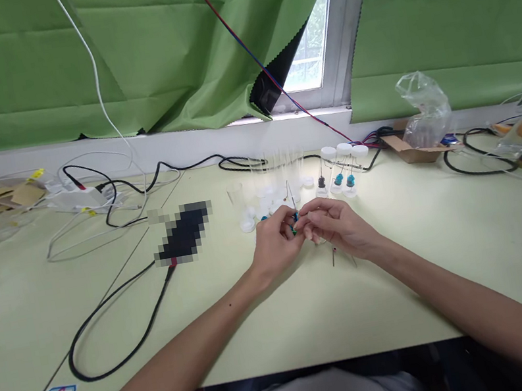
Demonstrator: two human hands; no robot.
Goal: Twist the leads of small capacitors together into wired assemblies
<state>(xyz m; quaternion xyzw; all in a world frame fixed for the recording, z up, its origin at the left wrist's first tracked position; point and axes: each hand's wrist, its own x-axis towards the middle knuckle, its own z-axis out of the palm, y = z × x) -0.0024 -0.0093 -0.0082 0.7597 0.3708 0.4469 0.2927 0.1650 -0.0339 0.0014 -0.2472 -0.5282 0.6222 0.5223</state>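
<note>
My left hand (275, 250) is closed, its thumb and fingers pinching a small blue-and-green piece (296, 216) from which a thin bent metal rod rises. My right hand (344, 228) meets it from the other side, fingertips pressed together at the same piece; fingers partly hide it. Under my right hand, thin metal rods (334, 256) lie on the table. Another teal piece (263, 219) shows just behind my left hand. Behind the hands stand several clear tubes (286, 168), with white caps (247, 225) lying near them. Three white-capped tubes (348, 171) hold black or teal pieces on wires.
A blurred-out dark device (185, 231) with a black cable lies left of my hands. A white power strip (76, 198) and cables run along the back. An open cardboard box (416, 149) with a plastic bag (426, 104) stands back right. Red-and-blue wires (246, 48) hang before the green curtain.
</note>
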